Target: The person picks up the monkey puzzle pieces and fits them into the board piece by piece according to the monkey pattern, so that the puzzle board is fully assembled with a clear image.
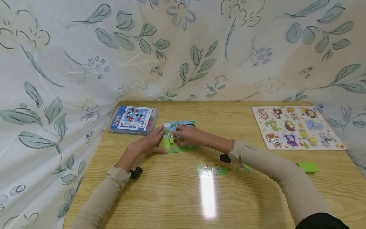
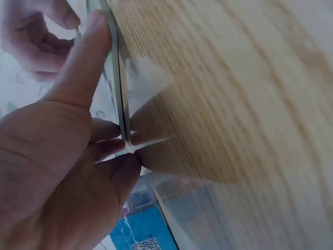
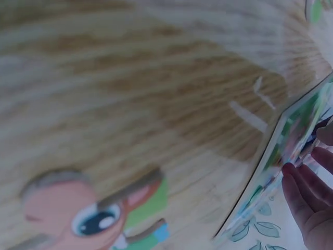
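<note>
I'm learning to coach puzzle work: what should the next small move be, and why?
Probably a light downward press by the right hand on the puzzle board: its fingers are already over the picture, the left hand lies at the board's edge, and the loose pieces lie apart, so can wait.

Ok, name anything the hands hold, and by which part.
No clear hold: the left hand touches the puzzle board along its left edge; whether the right hand, over the board, pinches anything cannot be told.

The left hand point(image 2: 57, 146) touches a thin board point(image 2: 121, 83) — blue-labelled box point(image 2: 147, 224) nearby.
</note>
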